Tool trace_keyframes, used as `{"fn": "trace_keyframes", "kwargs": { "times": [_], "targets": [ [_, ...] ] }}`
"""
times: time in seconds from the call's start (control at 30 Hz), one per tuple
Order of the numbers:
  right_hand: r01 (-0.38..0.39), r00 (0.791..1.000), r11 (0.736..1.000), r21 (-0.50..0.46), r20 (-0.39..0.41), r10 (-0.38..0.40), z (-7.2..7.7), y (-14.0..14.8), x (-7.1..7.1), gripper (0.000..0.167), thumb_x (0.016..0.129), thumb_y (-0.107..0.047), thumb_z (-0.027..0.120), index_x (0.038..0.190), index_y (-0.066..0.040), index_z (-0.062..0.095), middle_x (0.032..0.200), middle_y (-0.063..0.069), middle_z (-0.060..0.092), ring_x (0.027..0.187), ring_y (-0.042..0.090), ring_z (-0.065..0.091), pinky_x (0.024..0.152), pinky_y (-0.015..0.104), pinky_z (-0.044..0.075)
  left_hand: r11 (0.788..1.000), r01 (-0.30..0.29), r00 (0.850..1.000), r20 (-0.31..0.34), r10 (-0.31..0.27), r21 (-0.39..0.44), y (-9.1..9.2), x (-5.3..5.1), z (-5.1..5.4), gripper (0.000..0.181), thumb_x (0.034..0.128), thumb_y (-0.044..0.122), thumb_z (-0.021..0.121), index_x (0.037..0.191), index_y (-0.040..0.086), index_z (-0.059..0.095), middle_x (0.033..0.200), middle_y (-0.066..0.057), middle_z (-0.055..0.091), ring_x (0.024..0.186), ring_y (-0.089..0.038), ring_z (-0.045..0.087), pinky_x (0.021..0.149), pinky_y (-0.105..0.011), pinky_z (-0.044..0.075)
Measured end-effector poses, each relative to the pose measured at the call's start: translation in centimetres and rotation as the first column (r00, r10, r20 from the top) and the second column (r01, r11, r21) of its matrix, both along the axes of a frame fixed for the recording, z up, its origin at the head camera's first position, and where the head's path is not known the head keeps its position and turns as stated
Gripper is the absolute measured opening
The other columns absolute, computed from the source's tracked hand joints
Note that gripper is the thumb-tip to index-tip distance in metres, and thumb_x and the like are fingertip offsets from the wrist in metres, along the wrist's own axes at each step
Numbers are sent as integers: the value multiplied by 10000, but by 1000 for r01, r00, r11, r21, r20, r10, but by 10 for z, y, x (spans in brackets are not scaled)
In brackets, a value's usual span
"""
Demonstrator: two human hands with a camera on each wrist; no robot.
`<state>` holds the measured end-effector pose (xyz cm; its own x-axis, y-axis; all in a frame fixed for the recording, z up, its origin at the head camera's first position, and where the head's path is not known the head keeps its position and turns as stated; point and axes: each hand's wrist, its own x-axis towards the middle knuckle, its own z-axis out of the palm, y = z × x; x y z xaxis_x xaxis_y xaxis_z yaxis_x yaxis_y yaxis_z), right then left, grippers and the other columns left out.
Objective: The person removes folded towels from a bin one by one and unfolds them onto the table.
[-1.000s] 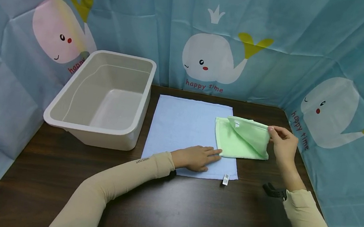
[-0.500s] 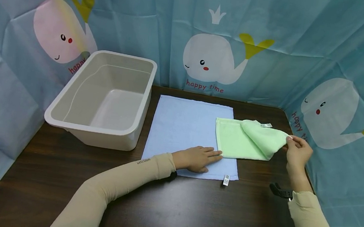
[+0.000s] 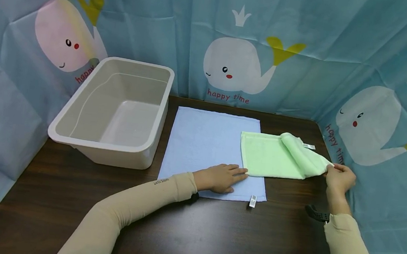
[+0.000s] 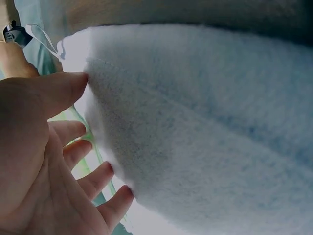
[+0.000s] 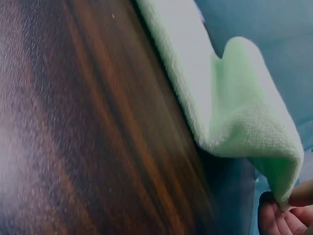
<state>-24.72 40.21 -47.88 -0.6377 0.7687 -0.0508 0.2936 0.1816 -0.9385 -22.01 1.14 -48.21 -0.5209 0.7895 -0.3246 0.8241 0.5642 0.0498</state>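
A light blue towel [image 3: 206, 139] lies flat on the dark wooden table. Over its right part and onto the wood spreads a light green towel [image 3: 265, 154], its right portion curled up in a soft roll. My left hand [image 3: 220, 177] rests flat on the blue towel, fingertips touching the green towel's lower left corner. The left wrist view shows that hand [image 4: 63, 161] with fingers spread over the blue cloth. At the right, my right hand [image 3: 340, 178] pinches a corner of the green towel; in the right wrist view, thumb and fingers [image 5: 274, 220] hold that pointed corner.
A grey plastic bin [image 3: 106, 145] stands at the left on the table [image 3: 207, 235]. Its inside shows nothing in it. A blue whale-print curtain [image 3: 183, 38] hangs along the back and both sides. White tags show on the blue towel [image 3: 252, 201] and the green one.
My right hand has moved right and toward the front, drawing the green towel's corner with it, so the folded-over layer opens to the right. My left hand has stayed in place.
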Motion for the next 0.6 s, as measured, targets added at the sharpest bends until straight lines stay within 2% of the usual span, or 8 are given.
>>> {"fn": "trace_keyframes", "kwargs": {
  "times": [0.07,0.2,0.3,0.37,0.43,0.5,0.53,0.6],
  "targets": [
    [4,1000,1000,-2,21,-4,-1,3,2,160,881,18,606,860,-139,625,529,-195,519,360,-2,522,396,159,464,1000,-8,1000,7,7,22,0,-1,0,688,1045,430,427,1609,217,96,1694,41,69,1558,-196,172,1237,-383,284],
    [15,1000,997,-69,-24,-17,-2,7,5,157,874,47,596,871,-109,614,547,-160,534,367,22,539,390,174,474,993,-26,999,48,20,116,-2,-4,0,723,1042,403,450,1609,170,68,1695,2,68,1552,-197,191,1240,-346,273],
    [30,998,996,-79,-43,-34,-1,9,7,190,853,61,581,804,-122,599,556,-135,524,356,27,540,378,183,477,979,-40,998,62,29,200,-6,-7,5,756,1038,383,472,1608,151,35,1695,-22,54,1554,-194,183,1241,-320,264],
    [35,999,998,-51,-4,-35,1,11,9,202,843,45,570,759,-138,591,550,-130,509,349,30,542,378,194,483,970,-53,997,58,40,236,-9,-9,9,769,1034,380,484,1607,147,27,1694,-29,52,1554,-195,182,1235,-317,276],
    [5,995,1000,9,101,-6,3,12,12,160,836,4,551,770,-136,593,506,-136,510,346,28,551,405,216,511,967,-64,997,59,51,246,-14,-10,15,768,1030,374,496,1606,143,43,1693,-34,62,1553,-203,188,1224,-332,301],
    [-103,960,990,96,269,74,6,13,16,96,855,-57,539,858,-73,634,460,-146,522,364,38,575,527,265,575,972,-79,996,68,66,223,-19,-10,20,756,1028,379,498,1605,143,70,1691,-32,76,1550,-206,197,1214,-347,324],
    [-181,926,973,145,358,119,8,14,18,140,862,-85,530,895,-22,650,434,-136,532,376,50,586,644,320,601,975,-85,995,72,71,205,-21,-10,21,745,1029,378,499,1604,141,90,1690,-29,89,1548,-206,207,1210,-353,332],
    [-366,833,893,262,520,189,10,15,23,260,854,-123,506,926,66,670,404,-89,559,420,103,615,825,453,570,982,-94,993,86,81,165,-26,-9,23,719,1030,378,497,1600,138,131,1685,-25,121,1541,-204,227,1205,-360,342]
  ]
}}
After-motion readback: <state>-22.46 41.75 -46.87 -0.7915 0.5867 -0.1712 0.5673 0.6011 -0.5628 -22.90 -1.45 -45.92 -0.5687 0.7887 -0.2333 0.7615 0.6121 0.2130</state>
